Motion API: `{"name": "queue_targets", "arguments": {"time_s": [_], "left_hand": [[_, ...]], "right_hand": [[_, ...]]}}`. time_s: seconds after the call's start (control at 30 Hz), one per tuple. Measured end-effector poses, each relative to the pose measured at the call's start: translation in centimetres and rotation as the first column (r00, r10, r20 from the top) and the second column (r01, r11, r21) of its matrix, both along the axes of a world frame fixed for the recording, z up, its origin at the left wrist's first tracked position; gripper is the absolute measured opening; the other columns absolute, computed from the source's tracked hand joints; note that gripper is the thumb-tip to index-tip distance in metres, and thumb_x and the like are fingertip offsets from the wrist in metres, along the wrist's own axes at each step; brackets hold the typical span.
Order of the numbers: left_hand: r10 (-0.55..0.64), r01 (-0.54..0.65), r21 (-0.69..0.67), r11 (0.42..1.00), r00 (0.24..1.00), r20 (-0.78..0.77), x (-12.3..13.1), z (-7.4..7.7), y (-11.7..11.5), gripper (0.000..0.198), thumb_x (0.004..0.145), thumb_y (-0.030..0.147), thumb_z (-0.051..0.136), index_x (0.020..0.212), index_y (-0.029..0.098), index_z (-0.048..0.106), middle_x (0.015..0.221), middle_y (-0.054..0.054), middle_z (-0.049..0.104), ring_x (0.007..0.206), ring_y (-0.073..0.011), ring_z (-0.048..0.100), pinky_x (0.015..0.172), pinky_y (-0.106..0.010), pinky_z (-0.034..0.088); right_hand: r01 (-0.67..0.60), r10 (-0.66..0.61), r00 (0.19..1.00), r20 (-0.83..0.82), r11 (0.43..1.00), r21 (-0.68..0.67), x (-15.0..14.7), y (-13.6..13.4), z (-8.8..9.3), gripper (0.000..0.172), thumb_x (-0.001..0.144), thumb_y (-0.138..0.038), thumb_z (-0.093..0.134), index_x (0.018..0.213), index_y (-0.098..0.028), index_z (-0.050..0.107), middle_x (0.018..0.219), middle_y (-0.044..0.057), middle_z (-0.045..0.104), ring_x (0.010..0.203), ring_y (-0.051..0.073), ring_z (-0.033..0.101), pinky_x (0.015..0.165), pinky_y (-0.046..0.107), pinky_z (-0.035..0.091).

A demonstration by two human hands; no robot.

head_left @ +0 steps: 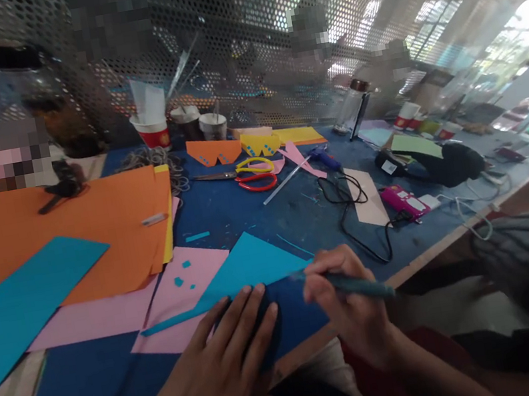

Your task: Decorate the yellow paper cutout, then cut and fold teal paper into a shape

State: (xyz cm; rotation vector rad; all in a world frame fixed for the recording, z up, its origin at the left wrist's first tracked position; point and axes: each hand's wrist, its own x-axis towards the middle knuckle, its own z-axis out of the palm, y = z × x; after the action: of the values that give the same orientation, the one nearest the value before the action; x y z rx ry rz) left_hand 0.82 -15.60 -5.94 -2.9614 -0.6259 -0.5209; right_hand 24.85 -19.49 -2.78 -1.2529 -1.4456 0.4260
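A folded-looking piece of blue paper [250,264] lies on the blue table, partly over a pink sheet [160,303]. My left hand [229,352] rests flat with its fingers out, the fingertips on the lower edge of the blue paper. Between the thumb and fingers of my right hand [350,298] is a slim teal craft knife [360,285], its pale tip at the paper's right lower edge. The tip is slightly blurred. Small blue scraps [180,281] are scattered on the pink sheet, and a thin blue strip [173,320] extends left from the paper.
Orange sheets [113,237] and a long blue sheet [33,304] lie at left. Scissors [253,176], a glue gun [326,158] with a black cord, and paper cups [152,132] stand or lie farther back. A pink device [405,203] sits at right. A perforated screen [228,42] borders the table.
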Motion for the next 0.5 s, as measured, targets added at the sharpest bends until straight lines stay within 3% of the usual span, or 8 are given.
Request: {"name": "queue_targets", "arguments": {"time_s": [0.07,0.13,0.27,0.37,0.5], "left_hand": [[-0.028,0.028,-0.029,0.999,0.999,-0.027,-0.1,0.0,0.0,0.073,0.097,0.069,0.057,0.154,0.023,0.055,0.158,-0.013,0.057,0.149,-0.0343,0.044,0.129,-0.051,0.015],[-0.053,0.05,-0.062,0.997,0.997,-0.053,-0.1,0.0,0.0,0.064,0.099,0.065,0.056,0.15,0.026,0.059,0.153,-0.011,0.061,0.146,-0.0347,0.048,0.127,-0.053,0.02],[-0.061,0.057,-0.081,0.995,0.997,-0.044,-0.3,0.5,0.3,0.067,0.101,0.064,0.053,0.153,0.023,0.055,0.157,-0.012,0.059,0.15,-0.0337,0.045,0.126,-0.05,0.025],[-0.103,0.098,-0.092,0.991,0.993,-0.048,-0.8,1.1,0.7,0.071,0.101,0.064,0.053,0.157,0.02,0.049,0.159,-0.013,0.056,0.152,-0.0322,0.043,0.125,-0.047,0.029],[-0.081,0.081,0.007,0.997,0.997,-0.001,-2.1,1.6,0.8,0.077,0.097,0.067,0.056,0.157,0.019,0.051,0.155,-0.013,0.061,0.147,-0.0314,0.047,0.125,-0.043,0.027]], "right_hand": [[-0.164,0.15,0.981,-0.124,0.979,-0.117,-2.6,0.3,0.6,0.006,0.103,-0.027,0.065,0.108,-0.025,0.062,0.083,-0.002,0.065,0.074,0.014,0.067,0.068,0.027,0.056],[-0.239,0.194,0.958,-0.209,0.947,-0.214,-4.9,1.2,0.8,0.009,0.105,-0.032,0.062,0.102,-0.024,0.06,0.083,-0.001,0.065,0.073,0.013,0.067,0.068,0.027,0.057],[-0.21,0.128,0.943,-0.308,0.945,-0.252,-7.0,2.9,0.2,0.021,0.105,-0.042,0.061,0.098,-0.023,0.058,0.079,-0.003,0.065,0.072,0.013,0.067,0.07,0.027,0.057],[-0.188,0.11,0.953,-0.281,0.945,-0.268,-7.0,3.1,-0.4,0.023,0.105,-0.044,0.061,0.098,-0.023,0.058,0.078,-0.003,0.066,0.071,0.013,0.066,0.071,0.028,0.057],[-0.193,0.132,0.967,-0.219,0.94,-0.283,-6.6,3.0,-0.5,0.022,0.105,-0.044,0.06,0.098,-0.023,0.059,0.078,-0.002,0.066,0.073,0.014,0.067,0.071,0.028,0.057]]}}
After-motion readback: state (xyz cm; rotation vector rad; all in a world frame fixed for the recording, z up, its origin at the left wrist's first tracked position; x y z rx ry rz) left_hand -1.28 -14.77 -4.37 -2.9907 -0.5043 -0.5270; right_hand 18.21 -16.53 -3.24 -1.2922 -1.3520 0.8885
